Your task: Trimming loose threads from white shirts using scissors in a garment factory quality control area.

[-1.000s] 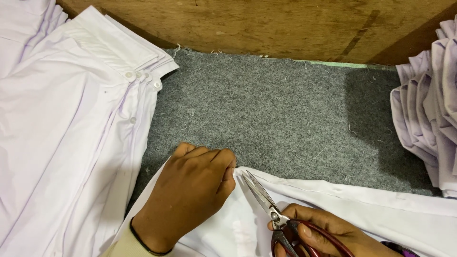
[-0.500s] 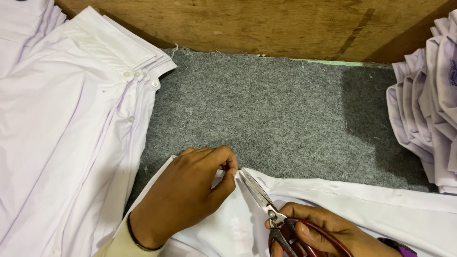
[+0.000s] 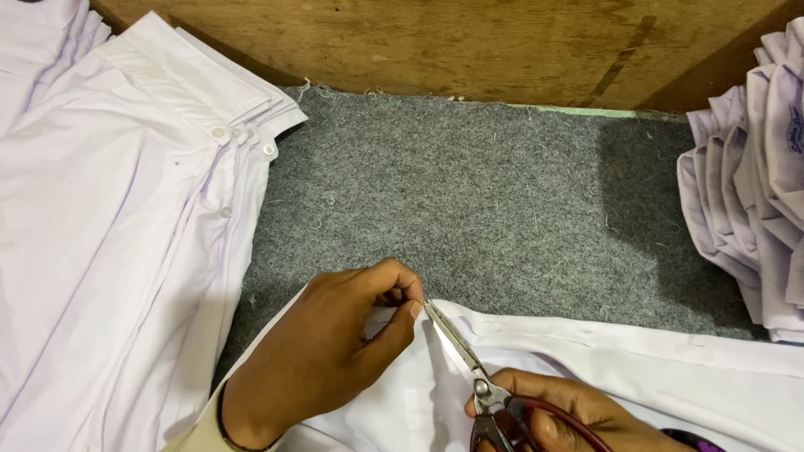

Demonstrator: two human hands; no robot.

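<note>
Scissor tips met pinched cloth at the felt desk's near edge.
The left hand (image 3: 322, 360) pinched the soft white cotton garment (image 3: 636, 377); the right hand (image 3: 569, 414), closed through red-handled steel scissors (image 3: 469, 368), angled nearly shut blades up-left to that pinch on grey felt (image 3: 469, 201).

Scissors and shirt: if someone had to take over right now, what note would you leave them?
Left hand: pinches the edge of the white shirt lying on the grey felt mat.
Right hand: holds the red-handled scissors, blades nearly closed, tips at the pinched spot.
Around: stack of buttoned white shirts on the left, pile of folded pale garments on the right.
Done: cannot tell what has been cut.
Left: the snip at the pinched edge.
</note>
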